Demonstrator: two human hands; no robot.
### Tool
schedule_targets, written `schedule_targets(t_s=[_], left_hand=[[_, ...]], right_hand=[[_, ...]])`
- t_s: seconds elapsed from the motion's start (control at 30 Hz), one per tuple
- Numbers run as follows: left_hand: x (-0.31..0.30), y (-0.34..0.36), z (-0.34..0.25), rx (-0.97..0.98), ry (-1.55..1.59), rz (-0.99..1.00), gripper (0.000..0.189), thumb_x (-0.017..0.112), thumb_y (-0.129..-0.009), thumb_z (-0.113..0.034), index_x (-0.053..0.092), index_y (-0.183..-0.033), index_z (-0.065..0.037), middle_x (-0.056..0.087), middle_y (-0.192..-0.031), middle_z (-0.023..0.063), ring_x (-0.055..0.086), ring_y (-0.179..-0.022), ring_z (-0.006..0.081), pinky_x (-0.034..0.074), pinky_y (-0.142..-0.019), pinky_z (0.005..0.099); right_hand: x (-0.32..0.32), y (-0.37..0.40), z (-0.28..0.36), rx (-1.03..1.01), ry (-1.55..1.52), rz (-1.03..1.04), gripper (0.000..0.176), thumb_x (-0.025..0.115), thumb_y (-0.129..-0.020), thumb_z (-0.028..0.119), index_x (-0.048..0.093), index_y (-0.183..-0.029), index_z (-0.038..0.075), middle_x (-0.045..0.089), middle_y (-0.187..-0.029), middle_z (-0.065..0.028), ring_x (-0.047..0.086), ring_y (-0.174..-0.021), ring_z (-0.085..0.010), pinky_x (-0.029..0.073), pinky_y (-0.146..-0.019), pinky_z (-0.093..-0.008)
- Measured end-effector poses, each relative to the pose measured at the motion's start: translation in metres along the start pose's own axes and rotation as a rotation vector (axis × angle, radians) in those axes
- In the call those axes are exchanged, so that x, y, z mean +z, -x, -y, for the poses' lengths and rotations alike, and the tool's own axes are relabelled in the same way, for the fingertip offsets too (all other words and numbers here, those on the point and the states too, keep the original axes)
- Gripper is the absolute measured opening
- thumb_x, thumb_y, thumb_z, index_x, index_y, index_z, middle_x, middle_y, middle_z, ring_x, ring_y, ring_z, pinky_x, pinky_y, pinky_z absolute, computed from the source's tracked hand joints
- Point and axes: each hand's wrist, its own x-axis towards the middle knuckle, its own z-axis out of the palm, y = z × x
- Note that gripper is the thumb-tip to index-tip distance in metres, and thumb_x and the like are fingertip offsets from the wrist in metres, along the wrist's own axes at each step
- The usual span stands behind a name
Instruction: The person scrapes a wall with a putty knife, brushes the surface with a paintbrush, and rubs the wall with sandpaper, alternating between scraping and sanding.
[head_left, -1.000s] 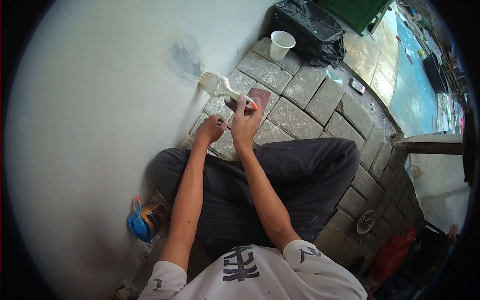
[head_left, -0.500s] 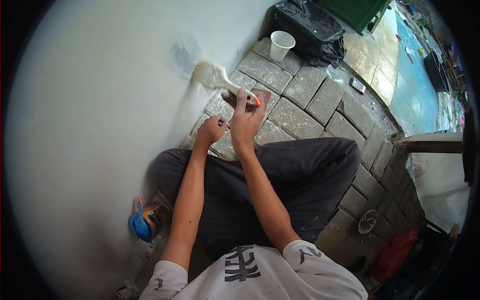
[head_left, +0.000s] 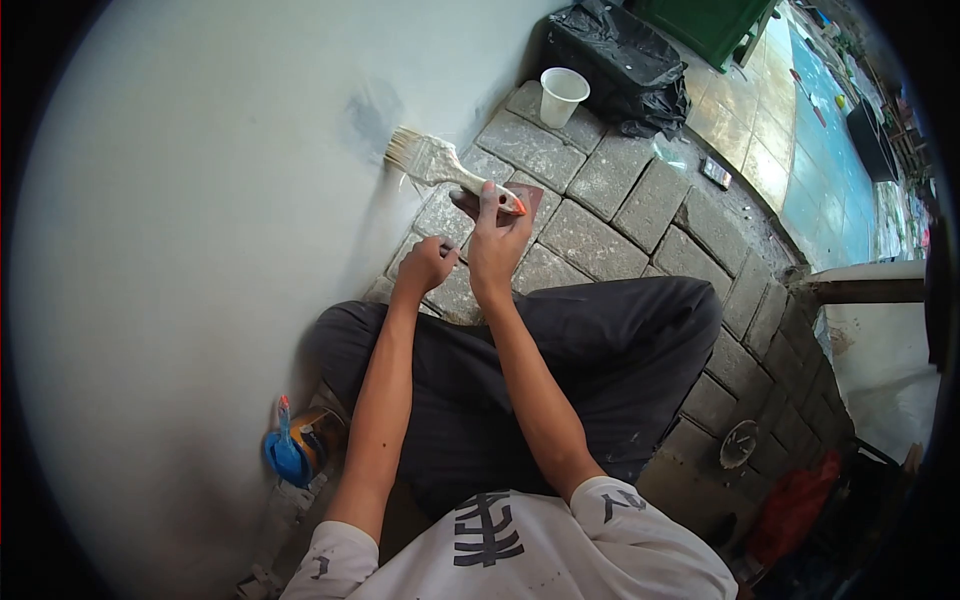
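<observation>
R hand (head_left: 497,243) w/ paintbrush (head_left: 432,163) at wall (head_left: 200,250)

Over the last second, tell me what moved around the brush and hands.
The right hand, gripping the brush throughout, swept its bristles slightly up the wall toward the grey patch. The left hand stayed curled beside it; cup and bag unmoved.
</observation>
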Motion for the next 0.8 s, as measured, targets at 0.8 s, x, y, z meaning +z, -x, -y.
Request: schedule_targets(t_s=[0.8], left_hand=[[-0.012, -0.005, -0.016, -0.138, -0.038, 0.161, 0.028, 0.065, -0.088, -0.033, 0.072, -0.103, -0.01, 0.074, -0.1, 0.0124, 0.07, -0.095, 0.032, 0.054, -0.085, 0.0437]], right_hand=[[-0.011, 0.002, -0.016, 0.019, -0.1, 0.038, 0.015, 0.058, -0.102, 0.011, 0.051, -0.095, -0.001, 0.068, -0.09, -0.0104, 0.069, -0.08, -0.0131, 0.053, -0.072, -0.0251]])
